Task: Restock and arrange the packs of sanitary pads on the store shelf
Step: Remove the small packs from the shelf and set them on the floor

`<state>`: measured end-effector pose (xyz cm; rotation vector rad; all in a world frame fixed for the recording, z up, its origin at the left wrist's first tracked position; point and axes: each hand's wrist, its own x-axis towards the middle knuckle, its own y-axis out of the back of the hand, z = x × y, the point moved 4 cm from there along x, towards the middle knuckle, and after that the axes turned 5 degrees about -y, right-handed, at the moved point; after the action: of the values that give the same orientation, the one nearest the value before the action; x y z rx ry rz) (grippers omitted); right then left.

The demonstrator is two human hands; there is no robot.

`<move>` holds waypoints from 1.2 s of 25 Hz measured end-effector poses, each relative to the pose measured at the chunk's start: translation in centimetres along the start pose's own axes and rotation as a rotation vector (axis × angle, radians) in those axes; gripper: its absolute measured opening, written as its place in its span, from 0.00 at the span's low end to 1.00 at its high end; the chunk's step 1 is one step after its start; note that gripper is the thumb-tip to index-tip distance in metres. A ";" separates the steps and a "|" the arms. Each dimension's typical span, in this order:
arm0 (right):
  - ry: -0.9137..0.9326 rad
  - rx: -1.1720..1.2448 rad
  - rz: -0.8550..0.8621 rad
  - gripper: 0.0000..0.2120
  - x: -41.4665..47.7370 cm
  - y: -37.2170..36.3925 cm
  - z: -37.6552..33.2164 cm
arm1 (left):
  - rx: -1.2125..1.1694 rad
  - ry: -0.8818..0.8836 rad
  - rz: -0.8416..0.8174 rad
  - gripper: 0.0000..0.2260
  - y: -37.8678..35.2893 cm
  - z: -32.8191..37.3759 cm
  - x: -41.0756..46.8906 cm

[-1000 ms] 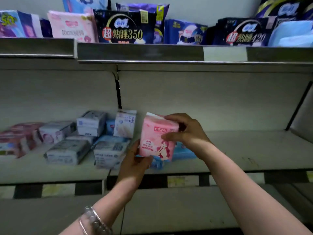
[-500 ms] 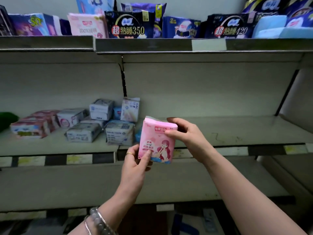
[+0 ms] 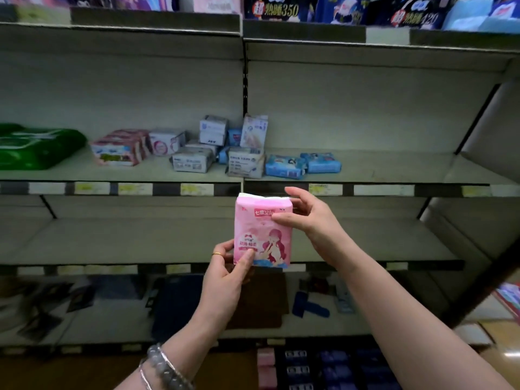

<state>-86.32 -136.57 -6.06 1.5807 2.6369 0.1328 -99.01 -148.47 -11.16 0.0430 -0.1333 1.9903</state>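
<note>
A pink pack of sanitary pads (image 3: 263, 235) with a cartoon girl on it is held upright in front of the shelves. My left hand (image 3: 228, 266) pinches its lower left corner. My right hand (image 3: 306, 220) grips its upper right edge. The pack hangs in the air below the middle shelf (image 3: 394, 170), in front of the lower shelf (image 3: 126, 237). Several white, pink and blue packs (image 3: 244, 161) lie on the middle shelf, behind and above the held pack.
A green pack (image 3: 36, 147) lies at the left of the middle shelf. Dark and blue packs (image 3: 408, 15) line the top shelf. Boxes and dark items (image 3: 309, 305) sit on the bottom shelf. Pink and dark packs (image 3: 323, 367) lie low near the floor.
The pink pack and both hands have come away from the middle shelf and dropped lower. The view has pulled back and tilted down, showing the lower shelves and the two blue packs.
</note>
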 end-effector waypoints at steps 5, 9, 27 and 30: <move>-0.052 -0.051 0.008 0.33 -2.4 -0.1 1.2 | 0.006 0.031 -0.008 0.12 0.3 -1.5 -2.0; -0.103 -0.047 0.009 0.31 -3.4 1.2 3.6 | 0.024 0.078 -0.009 0.13 -1.1 -3.7 -3.4; -0.304 -0.126 -0.074 0.27 -3.6 5.4 20.8 | 0.074 0.379 -0.005 0.17 -6.3 -18.9 -5.8; -0.358 -0.162 -0.070 0.27 -3.5 4.1 25.8 | 0.077 0.462 -0.030 0.17 -5.2 -23.8 -5.8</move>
<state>-78.49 -136.64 -31.24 1.3192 2.3368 0.0515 -91.15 -148.89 -34.92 -0.3612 0.2408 1.9241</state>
